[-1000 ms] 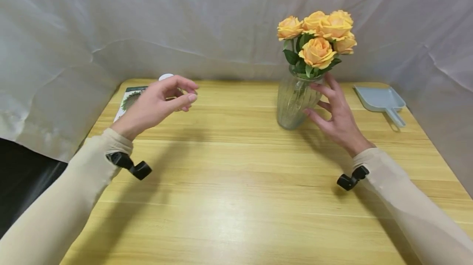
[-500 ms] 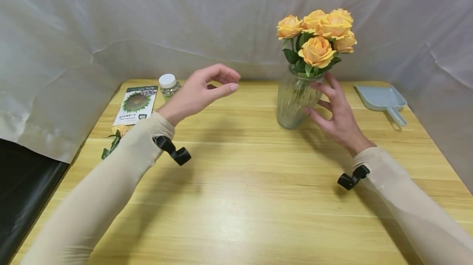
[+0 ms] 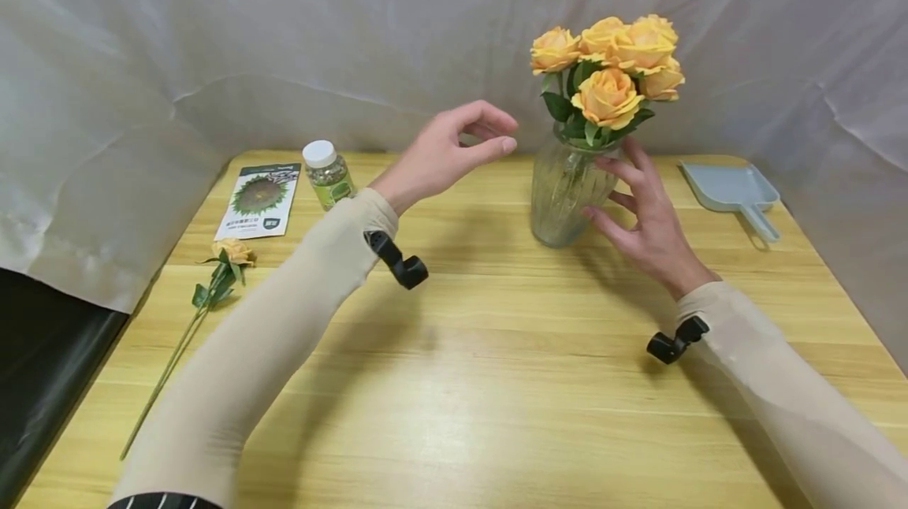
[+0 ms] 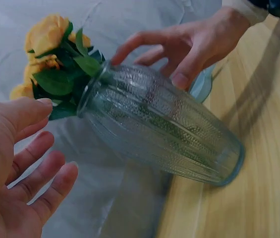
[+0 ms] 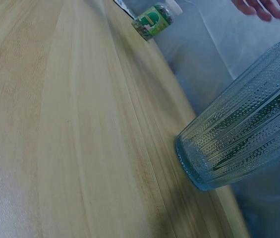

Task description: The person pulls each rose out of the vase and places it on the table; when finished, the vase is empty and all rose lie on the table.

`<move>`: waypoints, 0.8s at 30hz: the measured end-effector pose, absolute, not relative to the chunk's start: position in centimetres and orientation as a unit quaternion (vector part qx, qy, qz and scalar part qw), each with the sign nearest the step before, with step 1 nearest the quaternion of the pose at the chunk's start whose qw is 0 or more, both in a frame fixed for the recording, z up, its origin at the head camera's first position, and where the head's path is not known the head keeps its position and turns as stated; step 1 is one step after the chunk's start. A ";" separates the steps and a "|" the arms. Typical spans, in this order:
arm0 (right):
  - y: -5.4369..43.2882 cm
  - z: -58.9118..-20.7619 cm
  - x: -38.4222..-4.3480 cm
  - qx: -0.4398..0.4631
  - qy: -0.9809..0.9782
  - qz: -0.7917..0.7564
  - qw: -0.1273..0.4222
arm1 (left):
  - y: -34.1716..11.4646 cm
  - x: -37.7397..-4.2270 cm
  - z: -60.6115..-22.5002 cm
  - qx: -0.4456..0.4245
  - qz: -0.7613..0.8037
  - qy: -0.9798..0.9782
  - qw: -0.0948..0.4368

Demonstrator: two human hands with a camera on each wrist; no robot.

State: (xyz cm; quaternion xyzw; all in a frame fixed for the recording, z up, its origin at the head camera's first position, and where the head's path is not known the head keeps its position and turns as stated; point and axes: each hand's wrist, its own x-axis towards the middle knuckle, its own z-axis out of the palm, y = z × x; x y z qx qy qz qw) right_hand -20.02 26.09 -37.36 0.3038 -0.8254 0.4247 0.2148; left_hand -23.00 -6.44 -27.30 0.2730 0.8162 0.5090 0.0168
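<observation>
A ribbed clear glass vase [image 3: 555, 206] stands upright at the back right of the wooden table, holding several yellow-orange roses [image 3: 608, 99] with green leaves. My right hand [image 3: 651, 221] holds the vase from its right side, fingers and thumb bent against the glass near the neck and upper body. In the air left of the vase is my left hand [image 3: 454, 148], its fingers loosely curved around nothing. The left wrist view shows this left hand [image 4: 18, 163] apart from the vase, with leaves just beyond its thumb. One loose rose [image 3: 232, 251] lies on the table at the left.
Behind that rose lies a seed packet [image 3: 259, 200] with a sunflower picture. A white-capped jar [image 3: 329, 178] with a green label stands beside the packet. A grey-blue dustpan [image 3: 731, 187] lies at the back right. Pale cloth [image 3: 355, 44] hangs behind the table.
My left hand has moved right and slightly up toward the vase, uncovering the seed packet, the jar and the loose rose. My right hand and the vase have stayed put.
</observation>
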 end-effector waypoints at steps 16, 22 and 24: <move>26.0 -37.2 -20.0 0.309 -0.826 0.417 0.220 | -2.0 -25.9 -27.4 0.258 0.566 0.782 0.040; 26.1 -37.3 -20.0 0.307 -0.826 0.417 0.221 | -0.6 -26.1 -27.6 0.260 0.588 0.763 0.055; 26.1 -37.3 -20.0 0.307 -0.826 0.417 0.222 | -0.2 -26.1 -27.6 0.259 0.592 0.761 0.057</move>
